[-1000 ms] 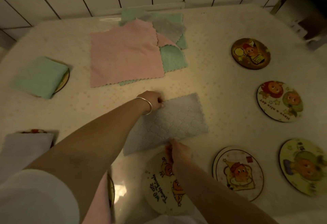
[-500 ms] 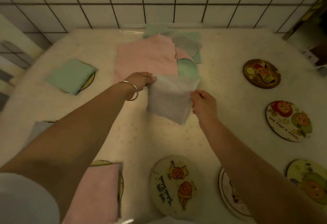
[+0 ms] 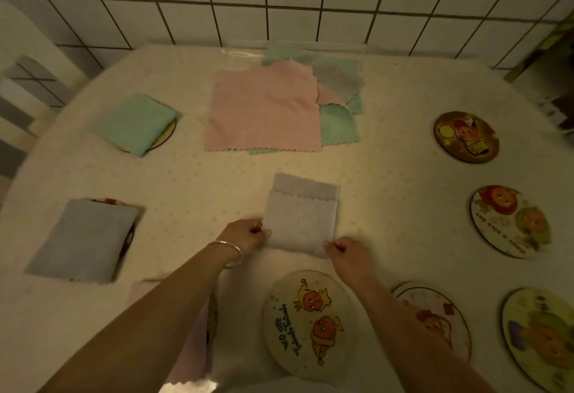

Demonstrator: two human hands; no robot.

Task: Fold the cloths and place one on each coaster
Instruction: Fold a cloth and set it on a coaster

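Note:
A grey cloth (image 3: 302, 212), folded over with its upper flap short of the far edge, lies on the table's middle. My left hand (image 3: 245, 234) pinches its near left corner and my right hand (image 3: 348, 251) pinches its near right corner. Just in front of it sits a bare coaster with two orange figures (image 3: 307, 324). Unfolded pink, green and grey cloths (image 3: 267, 109) are piled at the back. A folded green cloth (image 3: 133, 123) and a folded grey cloth (image 3: 84, 240) each cover a coaster on the left. A folded pink cloth (image 3: 186, 340) shows under my left forearm.
Bare coasters lie on the right: one at the far right (image 3: 466, 136), one at mid right (image 3: 511, 221), one at the near right (image 3: 543, 336), and one (image 3: 435, 315) partly under my right forearm. A tiled wall (image 3: 279, 1) stands behind the table.
The grey cloth, lifted and held in the air half a second ago, now lies folded on the table. Both hands have come down to its near corners.

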